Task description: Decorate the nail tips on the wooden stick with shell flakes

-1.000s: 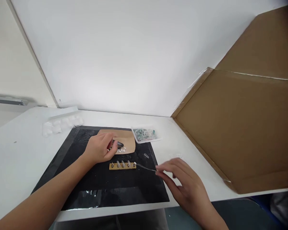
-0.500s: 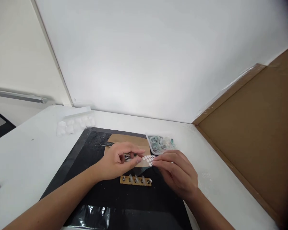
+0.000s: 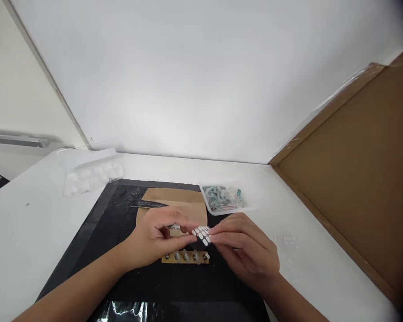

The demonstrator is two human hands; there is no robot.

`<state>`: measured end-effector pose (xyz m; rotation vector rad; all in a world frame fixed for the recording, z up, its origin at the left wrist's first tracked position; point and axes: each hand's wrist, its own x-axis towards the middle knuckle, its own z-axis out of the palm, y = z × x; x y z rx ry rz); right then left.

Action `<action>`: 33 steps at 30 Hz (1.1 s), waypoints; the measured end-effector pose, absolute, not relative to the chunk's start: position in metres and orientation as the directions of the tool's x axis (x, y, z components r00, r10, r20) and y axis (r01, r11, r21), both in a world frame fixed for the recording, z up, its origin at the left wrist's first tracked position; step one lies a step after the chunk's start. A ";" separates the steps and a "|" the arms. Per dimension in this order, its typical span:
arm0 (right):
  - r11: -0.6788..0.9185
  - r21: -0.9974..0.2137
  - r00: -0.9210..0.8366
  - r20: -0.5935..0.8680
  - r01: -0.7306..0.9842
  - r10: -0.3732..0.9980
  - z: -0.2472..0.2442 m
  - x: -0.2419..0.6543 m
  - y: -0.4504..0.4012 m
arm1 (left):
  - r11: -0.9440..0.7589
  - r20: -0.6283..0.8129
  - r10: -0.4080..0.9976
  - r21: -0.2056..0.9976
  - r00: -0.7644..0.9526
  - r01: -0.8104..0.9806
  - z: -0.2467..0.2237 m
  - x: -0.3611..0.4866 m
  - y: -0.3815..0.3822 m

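Observation:
A small clear sheet of white oval adhesive tabs (image 3: 201,233) is held up over the black mat. My right hand (image 3: 246,248) pinches its right edge between thumb and fingers. At the opposite edge, the thumb and index finger of my left hand (image 3: 159,237) close around the sheet's left side. Just below the hands lies a tan strip stand (image 3: 186,257) carrying several clear nail tips on round metal studs. A brown paper sheet (image 3: 174,197) is partly covered by my left hand, with a dark nail file (image 3: 147,204) across its left side.
A white tray (image 3: 206,203) full of small teal and clear wrapped pieces stands behind my right hand. At the back left sits a clear compartment case (image 3: 92,176). The black mat (image 3: 147,284) covers the table's middle; a cardboard panel (image 3: 349,170) rises at right.
The camera view has shifted slightly. The sheet of tabs is tilted more toward me, and my left fingertips have come closer onto its left edge. My right hand keeps its pinch.

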<state>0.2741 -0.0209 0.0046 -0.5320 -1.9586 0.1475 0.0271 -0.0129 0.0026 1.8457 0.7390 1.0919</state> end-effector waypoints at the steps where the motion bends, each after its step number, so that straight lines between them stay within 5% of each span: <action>1: 0.890 -0.345 -0.343 0.832 0.299 0.437 0.005 0.274 -0.021 | -0.498 0.425 0.791 0.865 0.440 0.059 0.003 0.027 -0.013; 18: 0.898 -0.352 -0.375 0.820 0.264 0.432 0.007 0.278 -0.014 | -0.601 0.496 0.744 0.790 0.447 0.124 0.009 0.023 -0.012; 33: 0.894 -0.364 -0.359 0.823 0.262 0.440 0.010 0.274 -0.021 | -0.465 0.389 0.820 0.880 0.420 0.093 0.003 0.024 -0.013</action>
